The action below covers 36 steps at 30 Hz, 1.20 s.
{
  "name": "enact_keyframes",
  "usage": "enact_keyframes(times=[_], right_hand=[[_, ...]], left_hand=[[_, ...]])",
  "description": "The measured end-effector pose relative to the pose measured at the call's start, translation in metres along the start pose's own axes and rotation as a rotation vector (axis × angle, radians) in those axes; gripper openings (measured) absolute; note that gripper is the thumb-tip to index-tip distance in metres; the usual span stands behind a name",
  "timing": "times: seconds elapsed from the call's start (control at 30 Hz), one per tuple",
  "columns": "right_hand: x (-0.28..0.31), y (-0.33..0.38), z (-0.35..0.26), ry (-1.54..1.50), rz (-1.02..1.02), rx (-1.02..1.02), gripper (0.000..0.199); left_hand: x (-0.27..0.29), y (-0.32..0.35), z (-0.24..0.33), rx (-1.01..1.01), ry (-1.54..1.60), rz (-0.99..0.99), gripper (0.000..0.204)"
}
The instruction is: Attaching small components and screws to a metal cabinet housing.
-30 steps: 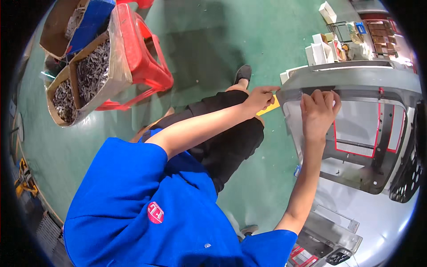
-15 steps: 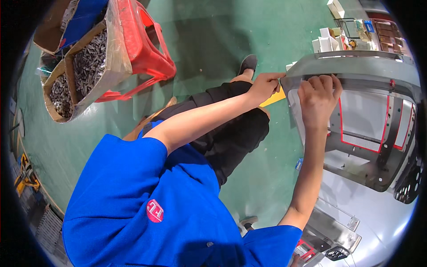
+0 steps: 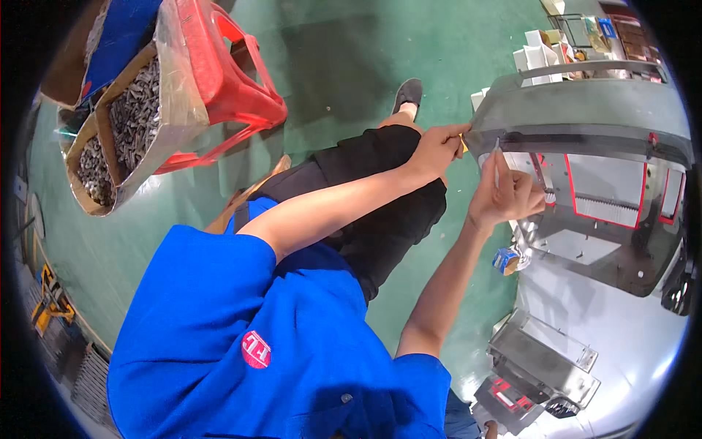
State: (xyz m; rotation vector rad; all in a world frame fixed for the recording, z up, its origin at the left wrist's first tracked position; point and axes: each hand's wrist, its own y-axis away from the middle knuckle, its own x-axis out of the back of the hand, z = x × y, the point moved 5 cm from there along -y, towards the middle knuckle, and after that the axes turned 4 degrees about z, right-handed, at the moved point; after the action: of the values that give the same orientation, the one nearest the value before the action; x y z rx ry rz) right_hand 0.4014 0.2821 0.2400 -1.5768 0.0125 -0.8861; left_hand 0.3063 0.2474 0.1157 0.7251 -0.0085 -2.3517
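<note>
A large grey moulded frame (image 3: pixel 585 106) with a dark inner edge and a wide opening stands at the right. My left hand (image 3: pixel 439 152) is closed at its left corner, the index finger reaching onto the edge and the other fingers curled. Just below the frame's dark edge, my right hand (image 3: pixel 506 196) pinches a small, slim, pale piece (image 3: pixel 498 143) between thumb and index finger. The piece's tip is at the edge, close to the left corner; whether it enters the frame I cannot tell.
A red plastic stool (image 3: pixel 212 80) stands at upper left beside a divided cardboard box (image 3: pixel 128 179) of small grey parts. Another grey frame (image 3: pixel 545 358) lies at lower right, near a person's hand (image 3: pixel 491 430). A small blue box (image 3: pixel 506 261) and white cartons (image 3: pixel 537 55) are farther off.
My right hand has come off the frame's upper edge and moved left and down, now pinching a slim piece near the corner. My left hand stays at the corner. The view has shifted slightly.
</note>
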Motion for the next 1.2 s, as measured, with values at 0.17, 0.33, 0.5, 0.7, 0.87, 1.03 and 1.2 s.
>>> enact_keyframes(times=[0.17, 0.33, 0.5, 0.7, 0.87, 1.03, 1.2], right_hand=[[0.0, 0.009, 0.016, 0.047, 0.092, -0.033, 0.024], [0.006, 0.022, 0.022, 0.046, 0.112, -0.047, 0.024], [0.0, 0.025, 0.029, 0.037, 0.141, 0.012, 0.027], [-0.004, 0.018, 0.024, -0.02, 0.163, 0.05, 0.028], [-0.002, 0.01, 0.02, -0.055, 0.196, 0.069, 0.027], [-0.012, 0.005, 0.022, -0.049, 0.176, 0.125, 0.022], [-0.008, -0.003, 0.026, -0.108, 0.183, 0.136, 0.02]], left_hand=[[-0.009, 0.01, -0.005, 0.051, -0.022, -0.039, 0.039], [-0.014, 0.014, -0.012, 0.066, -0.01, -0.038, 0.04], [-0.018, 0.016, -0.009, 0.093, -0.001, -0.029, 0.04], [-0.013, 0.019, 0.005, 0.087, -0.014, -0.007, 0.039], [-0.01, 0.02, 0.009, 0.056, 0.01, -0.001, 0.038], [-0.011, 0.018, 0.016, 0.049, -0.04, -0.009, 0.039], [-0.013, 0.025, 0.027, 0.061, -0.067, -0.026, 0.04]])
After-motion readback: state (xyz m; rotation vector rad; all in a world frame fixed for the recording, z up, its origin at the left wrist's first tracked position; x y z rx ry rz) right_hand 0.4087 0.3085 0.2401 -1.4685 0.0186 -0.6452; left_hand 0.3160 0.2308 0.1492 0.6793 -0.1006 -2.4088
